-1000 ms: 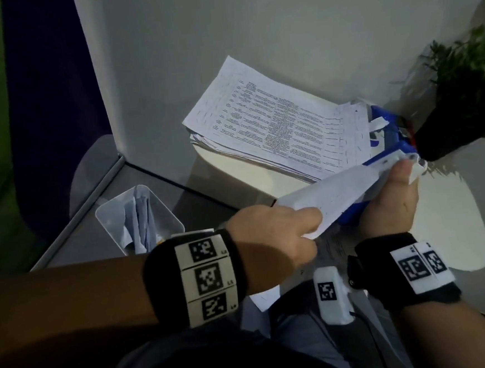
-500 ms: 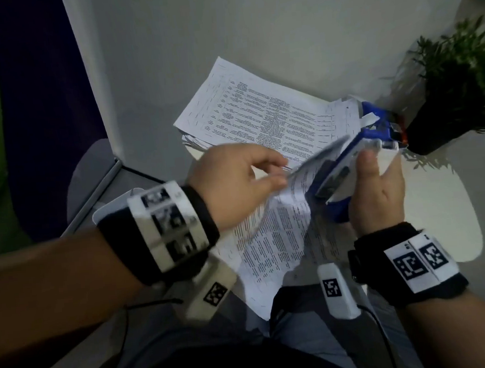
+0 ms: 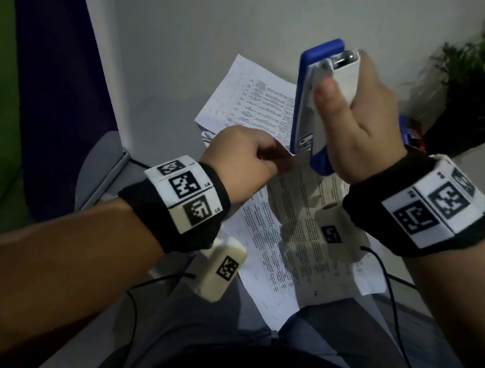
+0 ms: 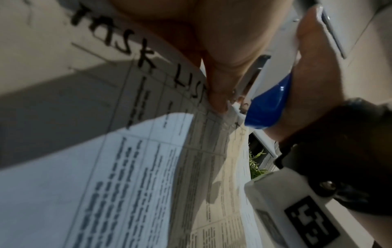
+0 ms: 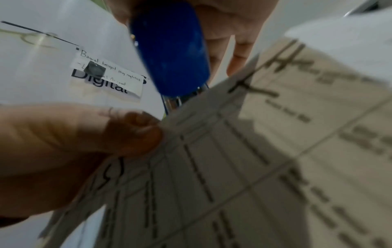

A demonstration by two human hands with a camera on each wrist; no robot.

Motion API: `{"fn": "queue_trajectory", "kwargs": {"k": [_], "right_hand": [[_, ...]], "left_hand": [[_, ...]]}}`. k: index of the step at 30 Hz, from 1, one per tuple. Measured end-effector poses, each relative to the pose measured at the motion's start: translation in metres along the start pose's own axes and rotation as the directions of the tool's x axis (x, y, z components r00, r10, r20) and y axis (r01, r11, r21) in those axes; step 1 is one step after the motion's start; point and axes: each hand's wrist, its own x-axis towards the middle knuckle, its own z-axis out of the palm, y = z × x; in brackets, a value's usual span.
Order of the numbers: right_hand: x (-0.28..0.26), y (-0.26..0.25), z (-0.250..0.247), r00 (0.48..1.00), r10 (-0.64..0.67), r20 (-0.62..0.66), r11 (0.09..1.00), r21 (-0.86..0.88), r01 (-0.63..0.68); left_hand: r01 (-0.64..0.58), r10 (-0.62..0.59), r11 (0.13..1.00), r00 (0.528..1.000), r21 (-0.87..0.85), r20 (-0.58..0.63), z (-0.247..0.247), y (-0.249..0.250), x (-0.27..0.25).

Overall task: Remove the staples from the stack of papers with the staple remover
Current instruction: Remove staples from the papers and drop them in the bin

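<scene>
On the white bench (image 3: 167, 59), against the back wall, lies the larger pile of papers (image 3: 246, 96), well apart from the work; nearer the person, over the lap, hangs the stapled set (image 3: 297, 237), its top corner lifted. The left hand (image 3: 242, 160) pinches that corner, fingers curled round the sheet edge, and the right hand (image 3: 358, 128) is closed round the blue-and-white remover (image 3: 311, 114), held nearly upright with its lower end at the pinched corner. As I judge it, the main risk is tearing: the sheets hang free with nothing beneath them, so a pull at an angle could rip the corner rather than lift the staple. The tool's tip is also just beside the left fingertips (image 4: 218, 100), so a slip could jab them. A freed staple could drop into the lap or onto the floor and be lost. No staple can be made out; the wrist views are too blurred. No container shows in these views except what may be the dark pot of the plant (image 3: 465, 85) at right, its inside hidden.
</scene>
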Motion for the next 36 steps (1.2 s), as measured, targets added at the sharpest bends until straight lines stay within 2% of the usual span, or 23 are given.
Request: {"fn": "queue_trajectory", "kwargs": {"k": [4, 10, 16, 20, 23, 28, 31, 36], "right_hand": [[0.001, 0.006, 0.01, 0.999, 0.034, 0.024, 0.998, -0.051, -0.033], [0.004, 0.011, 0.014, 0.997, 0.077, 0.012, 0.997, 0.006, -0.077], [0.004, 0.011, 0.016, 0.998, 0.032, 0.046, 0.999, 0.027, -0.034], [0.003, 0.012, 0.014, 0.997, 0.018, 0.078, 0.999, 0.025, -0.02], [0.002, 0.012, 0.014, 0.999, 0.005, 0.052, 0.999, 0.043, -0.007], [0.001, 0.011, 0.016, 1.0, -0.013, 0.023, 0.993, 0.115, 0.011], [0.001, 0.006, 0.019, 0.999, -0.036, 0.006, 0.989, 0.147, 0.035], [0.001, 0.0, 0.023, 0.999, -0.048, 0.013, 0.983, 0.179, 0.045]], "left_hand": [[-0.072, 0.073, 0.997, 0.997, 0.034, -0.011, 0.001, 0.001, -0.001], [-0.025, 0.025, 0.998, 1.0, 0.054, -0.015, 0.001, 0.001, -0.001], [-0.017, 0.014, 0.998, 0.999, 0.067, 0.039, 0.0, 0.007, -0.002], [-0.002, 0.001, 0.998, 0.999, 0.057, 0.032, 0.0, 0.007, -0.002], [-0.021, 0.018, 0.997, 0.999, 0.077, 0.033, -0.001, 0.009, -0.003], [-0.079, 0.056, 0.959, 0.994, 0.272, 0.091, -0.003, 0.017, -0.009], [-0.109, 0.089, 0.97, 0.991, 0.22, 0.096, -0.001, 0.017, -0.009], [-0.135, 0.131, 0.977, 0.991, 0.166, 0.035, 0.001, 0.012, -0.008]]}}
